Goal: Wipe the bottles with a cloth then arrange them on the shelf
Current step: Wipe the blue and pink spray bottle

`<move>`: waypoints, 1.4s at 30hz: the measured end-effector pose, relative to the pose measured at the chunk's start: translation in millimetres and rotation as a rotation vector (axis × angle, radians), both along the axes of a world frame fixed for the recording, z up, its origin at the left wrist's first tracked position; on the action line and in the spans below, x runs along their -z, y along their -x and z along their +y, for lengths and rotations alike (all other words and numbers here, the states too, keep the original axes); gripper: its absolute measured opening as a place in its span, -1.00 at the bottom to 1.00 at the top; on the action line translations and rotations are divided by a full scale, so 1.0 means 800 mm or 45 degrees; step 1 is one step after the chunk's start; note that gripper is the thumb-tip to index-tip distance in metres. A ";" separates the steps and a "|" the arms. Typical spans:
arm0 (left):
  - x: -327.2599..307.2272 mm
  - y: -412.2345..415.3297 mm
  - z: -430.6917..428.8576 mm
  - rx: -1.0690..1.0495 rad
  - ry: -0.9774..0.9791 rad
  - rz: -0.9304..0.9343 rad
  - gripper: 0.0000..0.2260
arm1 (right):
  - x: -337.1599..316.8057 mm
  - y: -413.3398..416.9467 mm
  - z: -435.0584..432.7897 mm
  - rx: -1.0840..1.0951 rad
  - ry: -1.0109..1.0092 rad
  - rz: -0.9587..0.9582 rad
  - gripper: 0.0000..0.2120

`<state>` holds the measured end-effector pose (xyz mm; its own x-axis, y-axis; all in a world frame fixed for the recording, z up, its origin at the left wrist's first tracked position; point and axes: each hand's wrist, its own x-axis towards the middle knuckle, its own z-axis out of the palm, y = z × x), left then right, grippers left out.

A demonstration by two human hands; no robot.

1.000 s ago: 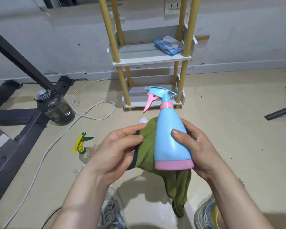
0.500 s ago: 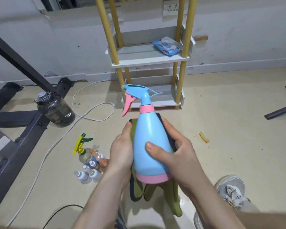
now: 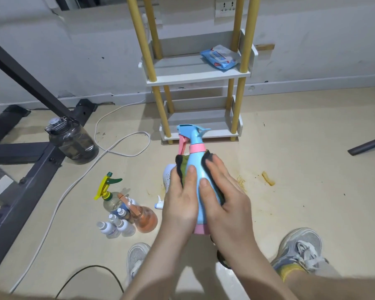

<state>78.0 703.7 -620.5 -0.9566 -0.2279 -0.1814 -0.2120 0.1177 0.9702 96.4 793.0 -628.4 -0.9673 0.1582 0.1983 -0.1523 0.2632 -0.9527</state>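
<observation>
Waiting bottles: a green-and-yellow sprayer [image 3: 108, 191], some small white bottles [image 3: 115, 226] and an orange sprayer [image 3: 145, 219] stood bunched on the floor, just left of the hands and well short of the shelf.
Left hand [image 3: 180, 204]: it was closed round the bottle's left side, thumb laid on the blue body, fingers curled behind with cloth under them.
Cloth [image 3: 181, 167]: the green, dark-edged cloth was wrapped behind the bottle and showed at both shoulders; its lower part was hidden by the hands.
Blue spray bottle [image 3: 194, 167]: it was held upright in the air between the two hands, over the floor in front of the shelf's lower tier, pink trigger facing left.
Right hand [image 3: 225, 198]: it clasped the right side, thumb on the front, fingers pressing cloth against the body.
Step in hand: it looked like the wiping of this bottle, mid-way.
Doing it well: one hand should steady the bottle while the other drags the cloth around it; turning the bottle would bring the bare front strip under the cloth. The neck, trigger and pink base probably needed a pass too.
Care: squeezing near the trigger could spray the floor.
Shelf [image 3: 204, 79]: it stood against the wall; a wipes pack [image 3: 221, 58] lay at the upper tier's right end, and no bottles showed on either tier.
</observation>
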 end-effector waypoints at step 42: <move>-0.016 -0.039 -0.008 0.477 0.541 0.116 -0.13 | -0.018 0.028 0.036 -0.083 0.640 -0.314 -0.58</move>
<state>109.4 697.2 -607.5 -0.9937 0.0946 -0.0607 0.0017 0.5523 0.8337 74.0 821.9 -614.2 -0.9863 0.1132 -0.1196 0.0905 -0.2346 -0.9679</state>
